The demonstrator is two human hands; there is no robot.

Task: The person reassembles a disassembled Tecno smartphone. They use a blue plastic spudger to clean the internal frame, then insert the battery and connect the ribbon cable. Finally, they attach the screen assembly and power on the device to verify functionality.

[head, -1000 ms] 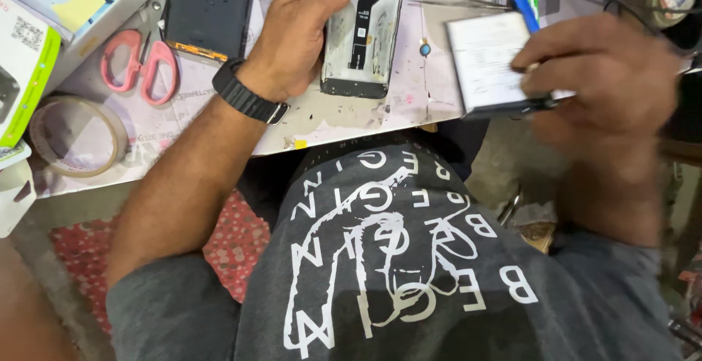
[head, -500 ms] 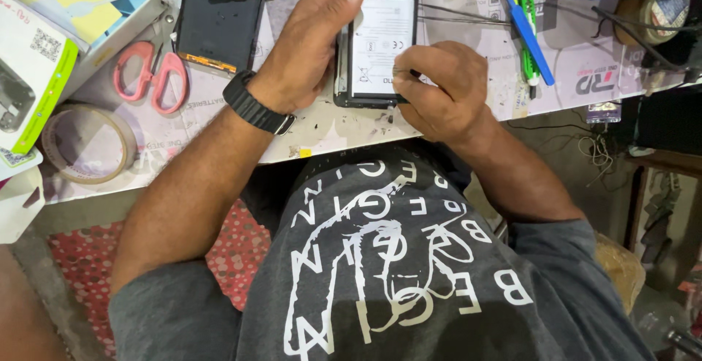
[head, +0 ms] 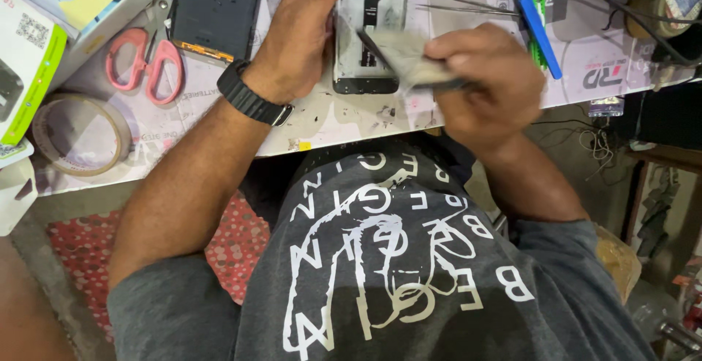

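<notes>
Workbench (head: 344, 123) below — right hand (head: 486, 83) pinches blurred flat part (head: 402, 61), seemingly above opened phone (head: 365, 32).

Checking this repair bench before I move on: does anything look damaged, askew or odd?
The phone under the left hand lies opened, ribbon cable exposed. The right hand holds a flat battery-like slab tilted above it, blurred. Nothing looks spilled.

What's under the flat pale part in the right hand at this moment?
The blurred flat part in the right hand hangs over the opened phone frame, whose black flex strip and pale inside show. The left hand steadies the frame's left edge. The frame's lower right corner is covered.
</notes>
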